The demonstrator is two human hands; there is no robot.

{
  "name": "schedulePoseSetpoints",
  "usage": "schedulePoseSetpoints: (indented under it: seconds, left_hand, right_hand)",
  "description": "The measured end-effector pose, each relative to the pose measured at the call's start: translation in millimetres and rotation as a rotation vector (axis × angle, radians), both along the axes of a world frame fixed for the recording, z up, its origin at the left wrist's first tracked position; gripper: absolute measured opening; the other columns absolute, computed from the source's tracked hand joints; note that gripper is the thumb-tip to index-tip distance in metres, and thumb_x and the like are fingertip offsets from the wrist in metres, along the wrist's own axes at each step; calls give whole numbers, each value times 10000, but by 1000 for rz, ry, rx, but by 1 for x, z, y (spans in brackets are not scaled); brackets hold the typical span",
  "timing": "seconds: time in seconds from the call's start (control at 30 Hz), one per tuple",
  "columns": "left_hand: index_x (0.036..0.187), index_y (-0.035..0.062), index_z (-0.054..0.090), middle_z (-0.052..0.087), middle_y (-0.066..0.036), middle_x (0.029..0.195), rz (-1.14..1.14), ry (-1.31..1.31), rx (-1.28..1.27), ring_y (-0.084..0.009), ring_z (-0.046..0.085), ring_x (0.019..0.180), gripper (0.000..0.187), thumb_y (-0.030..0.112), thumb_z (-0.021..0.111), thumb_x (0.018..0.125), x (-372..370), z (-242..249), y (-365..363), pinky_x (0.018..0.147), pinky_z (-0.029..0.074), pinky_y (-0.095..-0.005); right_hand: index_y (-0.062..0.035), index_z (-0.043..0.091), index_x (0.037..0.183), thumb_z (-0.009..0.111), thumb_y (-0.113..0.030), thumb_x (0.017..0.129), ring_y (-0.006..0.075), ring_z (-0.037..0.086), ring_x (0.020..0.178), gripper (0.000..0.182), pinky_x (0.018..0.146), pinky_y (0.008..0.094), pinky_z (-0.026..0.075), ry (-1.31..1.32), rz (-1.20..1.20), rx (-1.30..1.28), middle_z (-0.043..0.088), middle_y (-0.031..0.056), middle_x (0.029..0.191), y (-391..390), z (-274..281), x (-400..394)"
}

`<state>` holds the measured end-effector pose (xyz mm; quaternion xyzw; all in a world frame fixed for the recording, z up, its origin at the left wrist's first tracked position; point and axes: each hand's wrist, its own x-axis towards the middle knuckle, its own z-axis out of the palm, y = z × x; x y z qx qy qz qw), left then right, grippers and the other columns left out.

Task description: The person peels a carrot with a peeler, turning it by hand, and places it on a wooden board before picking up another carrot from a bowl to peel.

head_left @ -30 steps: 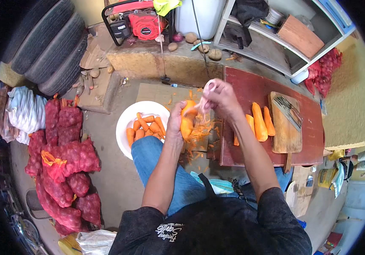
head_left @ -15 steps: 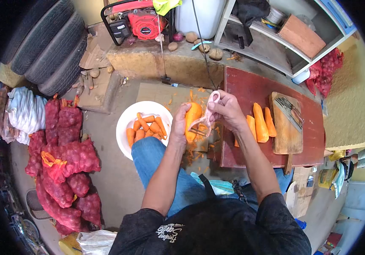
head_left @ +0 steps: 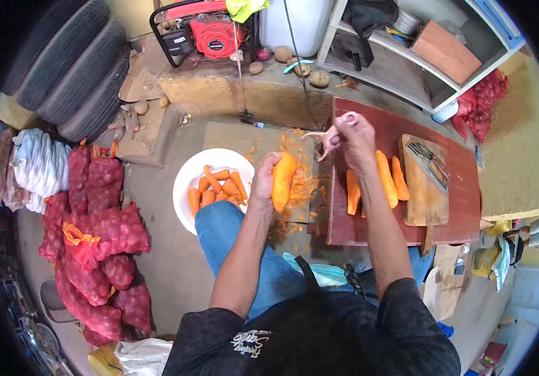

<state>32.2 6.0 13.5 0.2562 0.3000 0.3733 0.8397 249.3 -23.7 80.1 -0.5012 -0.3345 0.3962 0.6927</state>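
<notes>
My left hand (head_left: 262, 182) is closed around a thick, bright orange carrot (head_left: 285, 180), held upright above the floor. Higher and to the right, my right hand (head_left: 358, 141) grips a pale pink Y-shaped peeler (head_left: 329, 136) by its handle; the peeler is apart from the carrot, its head pointing left. Below them, orange peelings (head_left: 305, 183) are scattered on a flat cardboard sheet (head_left: 219, 133). Several peeled carrots (head_left: 386, 178) rest on the red table, partly covered by my right forearm. Smaller carrots (head_left: 211, 183) lie in a white basin (head_left: 183, 207) beside my left knee.
The red table (head_left: 369, 119) carries a wooden board (head_left: 417, 207) with knives (head_left: 429, 165) on it. Red net sacks (head_left: 106, 235) are piled at left, below stacked tyres (head_left: 68, 75). A red generator (head_left: 213, 39) and a grey shelf (head_left: 401, 59) stand behind.
My right hand has moved the peeler up and right, away from the carrot. The carrot in my left hand has stayed nearly in place.
</notes>
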Motion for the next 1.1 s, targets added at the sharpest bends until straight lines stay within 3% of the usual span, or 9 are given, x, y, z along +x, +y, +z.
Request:
schedulePoseSetpoints:
  seconds: [0.13, 0.2, 0.3, 0.4, 0.5, 0.57, 0.7, 0.9, 1.1]
  left_hand:
    - [982, 71, 594, 652, -89, 807, 58, -37, 59, -170, 619, 604, 232, 300, 558, 967, 6, -29, 9, 533, 532, -285]
    - [934, 77, 579, 618, -63, 851, 65, -128, 31, -151, 624, 727, 165, 234, 543, 973, 11, -17, 8, 644, 537, -294]
    - [924, 73, 575, 592, -46, 843, -62, 14, 18, -129, 596, 750, 155, 216, 539, 970, -2, 4, 3, 684, 519, -289]
    - [996, 74, 601, 677, -86, 806, 30, -22, 54, -171, 641, 589, 257, 327, 577, 958, 1, -9, 3, 481, 522, -281]
    - [917, 73, 579, 618, -64, 846, 34, -113, -26, -149, 628, 719, 158, 218, 540, 967, 4, -30, 13, 619, 536, -287]
    - [908, 69, 580, 628, -74, 854, 41, -122, 18, -160, 639, 706, 170, 222, 539, 968, 8, -28, 13, 599, 546, -298]
    - [1006, 58, 621, 682, -76, 815, -6, 22, 60, -158, 645, 597, 306, 355, 562, 964, 1, -20, 6, 494, 534, -275]
    - [951, 54, 597, 644, -81, 818, -5, -178, -136, -157, 634, 650, 237, 282, 538, 976, 8, -15, 8, 579, 554, -308]
    - [995, 46, 619, 675, -83, 780, 17, -32, 69, -169, 621, 531, 313, 348, 539, 975, 1, -32, 12, 480, 546, -293]
  right_hand:
    - [-54, 573, 930, 674, -124, 945, 135, 644, 551, 123, 507, 250, 540, -75, 181, -79, 681, 74, 748, -21, 16, -23]
    - [-51, 570, 940, 667, -94, 943, 143, 645, 554, 106, 509, 261, 549, -106, 320, -93, 677, 82, 755, -26, 15, -49]
    - [-54, 565, 943, 660, -89, 946, 134, 640, 555, 101, 508, 255, 545, -7, 115, 8, 672, 78, 746, -7, -4, -20]
    - [-68, 563, 929, 670, -101, 939, 119, 648, 574, 112, 501, 254, 542, -77, 47, -20, 672, 69, 744, -7, 12, -7]
    - [-54, 576, 935, 707, -81, 905, 125, 660, 581, 138, 497, 256, 547, -87, 223, -86, 668, 58, 735, -21, 21, -39]
    - [-42, 582, 960, 704, -75, 908, 151, 668, 565, 137, 493, 267, 552, -54, 392, -104, 670, 71, 745, -21, 14, -48]
    - [-59, 524, 908, 655, -86, 947, 150, 662, 558, 138, 450, 271, 521, -122, -38, -38, 657, 73, 708, 0, 7, -14]
    - [-45, 590, 986, 710, -112, 910, 143, 671, 573, 157, 491, 269, 563, 12, 313, -139, 677, 65, 759, -28, 9, -55]
    - [-54, 539, 915, 637, -90, 959, 137, 640, 545, 113, 479, 273, 548, 63, -3, 15, 662, 79, 710, -9, 2, -16]
